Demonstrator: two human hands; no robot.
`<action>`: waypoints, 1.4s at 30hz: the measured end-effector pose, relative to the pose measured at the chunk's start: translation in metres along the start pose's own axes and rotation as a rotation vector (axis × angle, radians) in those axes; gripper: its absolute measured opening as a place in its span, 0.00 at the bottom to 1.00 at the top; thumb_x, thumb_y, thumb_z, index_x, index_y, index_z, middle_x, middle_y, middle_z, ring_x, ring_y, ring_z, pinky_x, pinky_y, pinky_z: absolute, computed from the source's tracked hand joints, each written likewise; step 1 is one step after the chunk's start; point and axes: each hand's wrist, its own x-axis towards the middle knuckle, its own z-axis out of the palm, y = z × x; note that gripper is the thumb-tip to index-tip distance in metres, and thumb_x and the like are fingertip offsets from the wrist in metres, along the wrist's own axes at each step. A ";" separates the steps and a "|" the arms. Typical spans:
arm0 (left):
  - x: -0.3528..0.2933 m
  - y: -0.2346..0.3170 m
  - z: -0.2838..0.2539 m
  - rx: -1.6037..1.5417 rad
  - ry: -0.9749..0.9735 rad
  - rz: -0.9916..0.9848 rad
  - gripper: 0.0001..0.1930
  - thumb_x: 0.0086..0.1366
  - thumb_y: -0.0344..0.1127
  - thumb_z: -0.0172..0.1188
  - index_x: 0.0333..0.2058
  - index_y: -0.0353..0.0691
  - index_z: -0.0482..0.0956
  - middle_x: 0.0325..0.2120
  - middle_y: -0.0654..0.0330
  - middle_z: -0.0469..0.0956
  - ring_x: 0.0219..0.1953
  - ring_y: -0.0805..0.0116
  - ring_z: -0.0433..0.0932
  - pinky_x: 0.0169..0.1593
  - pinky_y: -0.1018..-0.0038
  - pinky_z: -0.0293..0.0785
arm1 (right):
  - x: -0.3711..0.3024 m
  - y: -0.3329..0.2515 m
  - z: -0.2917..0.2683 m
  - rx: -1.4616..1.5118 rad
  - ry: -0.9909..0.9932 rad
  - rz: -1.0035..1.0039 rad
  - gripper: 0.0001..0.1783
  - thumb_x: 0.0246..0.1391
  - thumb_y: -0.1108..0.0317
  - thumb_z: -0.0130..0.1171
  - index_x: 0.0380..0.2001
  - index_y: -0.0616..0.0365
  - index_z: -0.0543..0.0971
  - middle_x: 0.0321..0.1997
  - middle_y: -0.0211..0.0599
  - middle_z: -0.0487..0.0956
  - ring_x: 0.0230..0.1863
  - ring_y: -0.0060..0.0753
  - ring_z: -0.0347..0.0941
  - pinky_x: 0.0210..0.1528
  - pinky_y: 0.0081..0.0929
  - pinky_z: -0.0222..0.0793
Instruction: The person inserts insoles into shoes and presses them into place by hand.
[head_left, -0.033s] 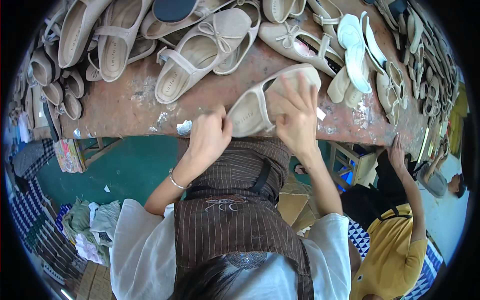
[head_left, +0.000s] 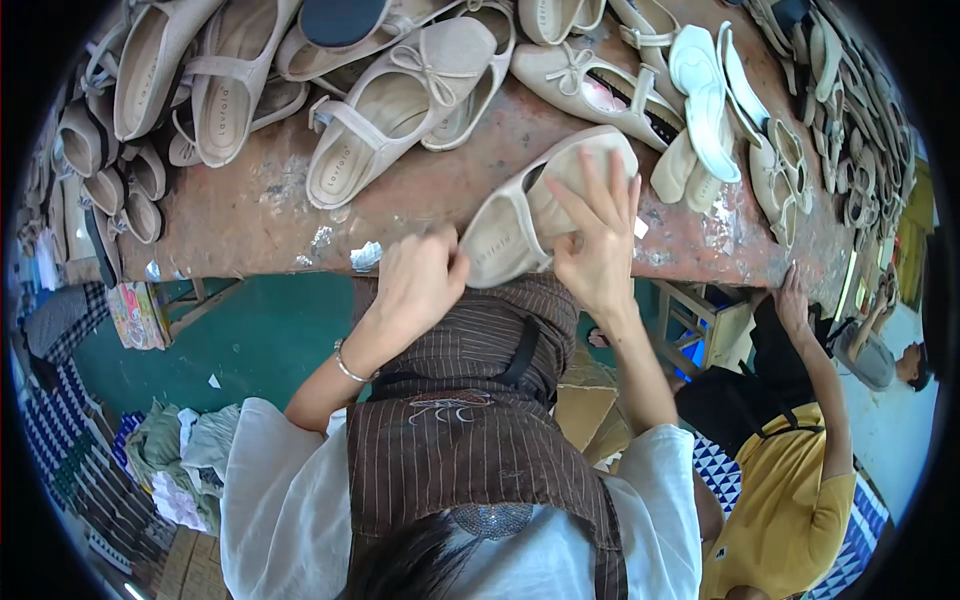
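A beige flat shoe (head_left: 515,215) lies tilted at the near edge of a worn reddish-brown table (head_left: 250,215), its opening facing me. My left hand (head_left: 415,280) grips the heel end with curled fingers. My right hand (head_left: 595,245) lies over the shoe's middle, fingers spread across the upper and thumb at its side. Both forearms come up from my striped brown apron.
Many beige strap shoes (head_left: 390,100) cover the far table, with small ones (head_left: 110,170) at the left and white insoles (head_left: 705,85) at the right. A person in a yellow shirt (head_left: 790,500) touches the table's right edge. A wooden stool (head_left: 700,320) stands below; cloth scraps (head_left: 170,460) lie at lower left.
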 end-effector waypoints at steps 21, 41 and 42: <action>0.087 0.039 0.026 -0.145 -0.164 0.100 0.21 0.47 0.44 0.77 0.32 0.35 0.80 0.30 0.42 0.82 0.38 0.40 0.82 0.40 0.53 0.76 | -0.057 -0.016 0.044 0.327 0.334 0.664 0.37 0.56 0.82 0.60 0.69 0.67 0.62 0.49 0.55 0.82 0.50 0.42 0.81 0.55 0.33 0.73; 0.069 0.055 0.041 -0.073 0.223 0.112 0.16 0.61 0.43 0.70 0.37 0.36 0.81 0.31 0.46 0.81 0.33 0.48 0.83 0.34 0.57 0.75 | -0.036 -0.007 -0.009 0.670 0.067 0.730 0.43 0.49 0.71 0.73 0.64 0.68 0.63 0.51 0.56 0.81 0.52 0.37 0.80 0.53 0.30 0.75; 0.060 0.054 0.039 -0.126 0.272 0.153 0.15 0.61 0.42 0.70 0.38 0.36 0.81 0.34 0.47 0.81 0.36 0.50 0.83 0.36 0.58 0.76 | -0.034 -0.007 -0.020 0.739 0.059 0.677 0.47 0.49 0.69 0.74 0.67 0.70 0.60 0.56 0.57 0.79 0.55 0.39 0.79 0.56 0.31 0.74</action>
